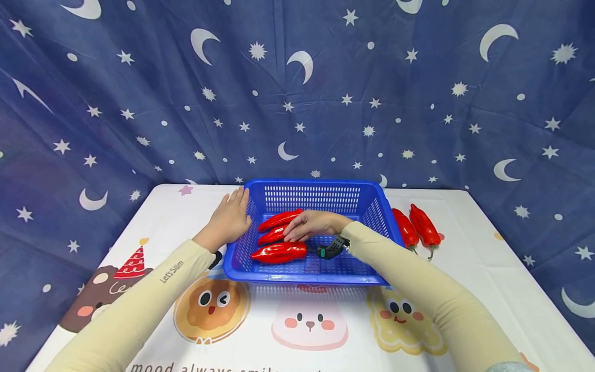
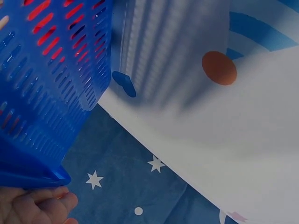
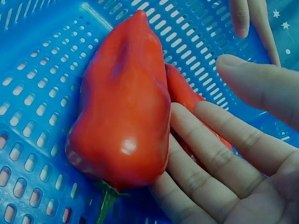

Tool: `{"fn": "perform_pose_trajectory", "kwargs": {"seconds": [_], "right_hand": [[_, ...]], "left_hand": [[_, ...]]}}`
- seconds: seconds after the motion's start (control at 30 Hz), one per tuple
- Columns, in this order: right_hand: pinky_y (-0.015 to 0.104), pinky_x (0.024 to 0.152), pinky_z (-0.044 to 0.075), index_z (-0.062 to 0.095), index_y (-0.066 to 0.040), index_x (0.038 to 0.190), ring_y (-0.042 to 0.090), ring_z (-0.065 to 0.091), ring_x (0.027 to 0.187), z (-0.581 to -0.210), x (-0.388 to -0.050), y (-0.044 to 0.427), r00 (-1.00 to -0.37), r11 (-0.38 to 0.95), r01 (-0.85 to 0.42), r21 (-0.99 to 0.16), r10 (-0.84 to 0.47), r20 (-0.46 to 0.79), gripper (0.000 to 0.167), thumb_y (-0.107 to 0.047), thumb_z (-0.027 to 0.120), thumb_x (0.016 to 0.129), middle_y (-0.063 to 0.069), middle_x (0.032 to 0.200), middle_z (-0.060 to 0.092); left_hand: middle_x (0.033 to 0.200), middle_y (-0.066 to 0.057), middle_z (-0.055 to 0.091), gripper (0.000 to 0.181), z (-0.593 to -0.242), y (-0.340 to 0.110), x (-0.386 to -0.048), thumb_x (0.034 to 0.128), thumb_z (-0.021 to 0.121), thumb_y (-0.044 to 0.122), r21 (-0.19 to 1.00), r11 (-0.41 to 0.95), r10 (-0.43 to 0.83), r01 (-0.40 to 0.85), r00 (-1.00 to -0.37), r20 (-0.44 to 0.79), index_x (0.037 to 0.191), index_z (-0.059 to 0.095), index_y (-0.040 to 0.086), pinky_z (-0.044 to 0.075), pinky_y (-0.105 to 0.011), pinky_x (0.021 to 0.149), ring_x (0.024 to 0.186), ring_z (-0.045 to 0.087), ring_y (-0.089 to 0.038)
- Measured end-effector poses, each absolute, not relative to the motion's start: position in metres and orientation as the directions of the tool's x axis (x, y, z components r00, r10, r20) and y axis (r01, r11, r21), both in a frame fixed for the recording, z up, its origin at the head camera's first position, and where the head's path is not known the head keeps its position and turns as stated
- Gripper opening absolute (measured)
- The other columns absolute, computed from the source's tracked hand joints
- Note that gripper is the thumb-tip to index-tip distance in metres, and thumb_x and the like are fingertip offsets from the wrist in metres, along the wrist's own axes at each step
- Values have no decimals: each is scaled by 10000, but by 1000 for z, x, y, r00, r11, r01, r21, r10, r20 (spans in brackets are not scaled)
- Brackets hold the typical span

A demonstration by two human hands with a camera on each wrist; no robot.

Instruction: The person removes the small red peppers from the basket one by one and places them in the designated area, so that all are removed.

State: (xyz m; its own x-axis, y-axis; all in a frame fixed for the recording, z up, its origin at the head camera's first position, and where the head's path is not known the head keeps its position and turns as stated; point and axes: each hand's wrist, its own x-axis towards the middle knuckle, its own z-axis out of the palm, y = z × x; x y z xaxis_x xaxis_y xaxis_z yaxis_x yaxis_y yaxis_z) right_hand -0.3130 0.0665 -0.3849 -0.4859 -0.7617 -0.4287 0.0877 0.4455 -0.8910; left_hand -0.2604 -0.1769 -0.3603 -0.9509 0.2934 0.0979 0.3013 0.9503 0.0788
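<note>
My left hand holds the left rim of a blue plastic basket, with its fingers by the rim in the left wrist view. Inside the basket, three red peppers lie side by side at the left: a near pepper, a middle pepper and a far pepper. My right hand reaches in over them. Seen from the right wrist, its fingers are extended against the side of the large red pepper, and the thumb stands apart. A green stem shows on that pepper.
Two more red peppers, one beside the basket's right wall and another further right, lie on the white cartoon-print tablecloth. Behind the table hangs a blue star-and-moon cloth.
</note>
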Motion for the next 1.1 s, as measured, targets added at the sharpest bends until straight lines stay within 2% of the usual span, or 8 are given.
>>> {"fn": "perform_pose_trajectory", "kwargs": {"seconds": [0.2, 0.5, 0.77, 0.97, 1.1], "right_hand": [[335, 956, 503, 524, 94, 1261, 74, 665, 912, -386, -312, 69, -486, 440, 88, -893, -764, -425, 353, -45, 519, 936, 218, 1243, 608], [368, 963, 500, 506, 114, 1265, 72, 670, 912, -388, -307, 69, -444, 440, 107, -892, -782, -438, 357, -25, 505, 936, 253, 1276, 566], [335, 926, 521, 499, 128, 1265, 46, 661, 865, -388, -303, 65, -417, 463, 108, -880, -782, -463, 356, -3, 496, 935, 267, 1281, 552], [349, 927, 520, 517, 117, 1258, 42, 656, 848, -390, -302, 62, -412, 480, 88, -873, -780, -471, 355, -13, 518, 927, 230, 1234, 608], [349, 917, 527, 532, 102, 1251, 52, 654, 832, -392, -303, 61, -409, 490, 105, -865, -772, -487, 347, -15, 526, 924, 107, 1082, 699]], "left_hand": [[1481, -330, 260, 652, -362, -175, -264, 883, 441, 162, 80, 947, 304, 312, -948, 99, 1417, 235, -149, 186, -539, 1156, 1391, 267, -438], [1482, -332, 255, 651, -363, -175, -262, 884, 445, 162, 85, 948, 300, 307, -950, 81, 1414, 237, -154, 180, -539, 1157, 1391, 266, -438], [1484, -334, 247, 651, -361, -175, -259, 890, 445, 161, 86, 949, 297, 302, -952, 70, 1416, 228, -155, 172, -541, 1159, 1390, 261, -445], [1483, -335, 247, 653, -358, -175, -260, 890, 446, 162, 68, 951, 297, 301, -953, 68, 1414, 227, -159, 172, -542, 1159, 1388, 263, -446], [1483, -336, 244, 653, -359, -176, -261, 889, 446, 161, 67, 951, 297, 302, -952, 70, 1414, 226, -160, 172, -542, 1159, 1389, 260, -448]]}}
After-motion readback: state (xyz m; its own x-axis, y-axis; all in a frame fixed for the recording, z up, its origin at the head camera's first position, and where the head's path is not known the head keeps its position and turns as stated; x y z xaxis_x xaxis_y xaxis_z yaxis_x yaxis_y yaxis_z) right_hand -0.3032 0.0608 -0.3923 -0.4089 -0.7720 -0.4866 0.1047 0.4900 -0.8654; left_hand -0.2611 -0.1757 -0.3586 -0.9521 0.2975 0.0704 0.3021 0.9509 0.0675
